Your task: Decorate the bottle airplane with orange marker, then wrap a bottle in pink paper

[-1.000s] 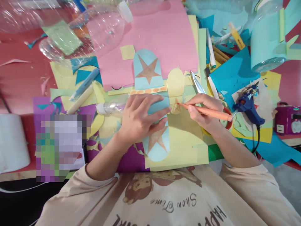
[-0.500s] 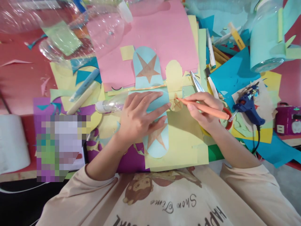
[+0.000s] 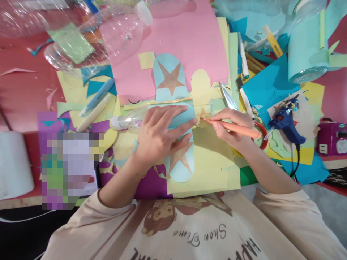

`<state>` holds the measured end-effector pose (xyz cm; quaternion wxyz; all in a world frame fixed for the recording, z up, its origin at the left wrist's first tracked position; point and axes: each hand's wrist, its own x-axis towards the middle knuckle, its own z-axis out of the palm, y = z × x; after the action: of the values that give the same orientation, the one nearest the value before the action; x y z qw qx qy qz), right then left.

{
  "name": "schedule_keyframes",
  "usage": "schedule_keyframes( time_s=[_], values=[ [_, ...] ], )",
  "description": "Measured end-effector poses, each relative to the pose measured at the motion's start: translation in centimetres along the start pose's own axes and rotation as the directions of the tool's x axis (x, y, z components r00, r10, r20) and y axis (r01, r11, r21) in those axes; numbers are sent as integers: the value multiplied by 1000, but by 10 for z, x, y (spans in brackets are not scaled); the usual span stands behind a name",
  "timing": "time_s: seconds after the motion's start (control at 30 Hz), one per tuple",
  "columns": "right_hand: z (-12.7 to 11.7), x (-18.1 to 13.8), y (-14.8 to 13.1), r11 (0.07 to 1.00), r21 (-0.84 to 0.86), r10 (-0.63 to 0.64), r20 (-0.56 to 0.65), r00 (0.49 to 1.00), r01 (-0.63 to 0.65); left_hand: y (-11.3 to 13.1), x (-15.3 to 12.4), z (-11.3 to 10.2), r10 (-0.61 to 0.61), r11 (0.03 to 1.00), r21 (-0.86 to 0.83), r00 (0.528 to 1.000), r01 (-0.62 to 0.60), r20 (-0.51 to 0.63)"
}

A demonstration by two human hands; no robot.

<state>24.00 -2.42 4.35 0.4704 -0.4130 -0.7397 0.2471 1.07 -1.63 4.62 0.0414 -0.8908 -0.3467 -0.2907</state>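
Observation:
An orange marker (image 3: pixel 235 129) is pinched in my right hand (image 3: pixel 234 126), its tip touching the small star outline (image 3: pixel 203 115) on the lower end of a pale yellow paper strip (image 3: pixel 201 85). My left hand (image 3: pixel 162 131) lies flat with fingers spread over a light blue paper piece (image 3: pixel 180 117). Below its fingers shows a blue rounded end with an orange star (image 3: pixel 181 163), partly covered by the hand. Above stands another blue rounded end with a filled orange star (image 3: pixel 170 77). A clear bottle (image 3: pixel 127 121) with a white cap lies beside my left hand, partly hidden.
Scissors with red handles (image 3: pixel 260 135) lie partly under my right hand. A blue glue gun (image 3: pixel 288 124) rests on paper at right, near a blue-green bottle (image 3: pixel 307 43). Pink paper (image 3: pixel 189 36) lies behind. Markers (image 3: pixel 98 96) and scraps are at left; a clear bottle (image 3: pixel 119 32) lies upper left.
My right hand and the orange marker have shifted slightly down and left, the tip moving lower on the small star. My left hand has stayed in place.

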Motion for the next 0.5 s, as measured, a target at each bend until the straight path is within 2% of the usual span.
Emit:
schedule_keyframes(
  time_s=[0.2, 0.37, 0.5],
  values=[
    [0, 0, 1, 998, -57, -44, -67, 997, 40, -1, -4, 1, -64, 998, 0, 994, 65, 87],
    [-1, -1, 0, 1000, -21, 19, -4, 1000, -19, -1, -2, 2, -22, 1000, -6, 1000, 22, 7],
    [0, -1, 2, 999, -38, -23, -54, 998, 21, -1, -2, 1, -21, 1000, 13, 1000, 21, 21]
  ],
)
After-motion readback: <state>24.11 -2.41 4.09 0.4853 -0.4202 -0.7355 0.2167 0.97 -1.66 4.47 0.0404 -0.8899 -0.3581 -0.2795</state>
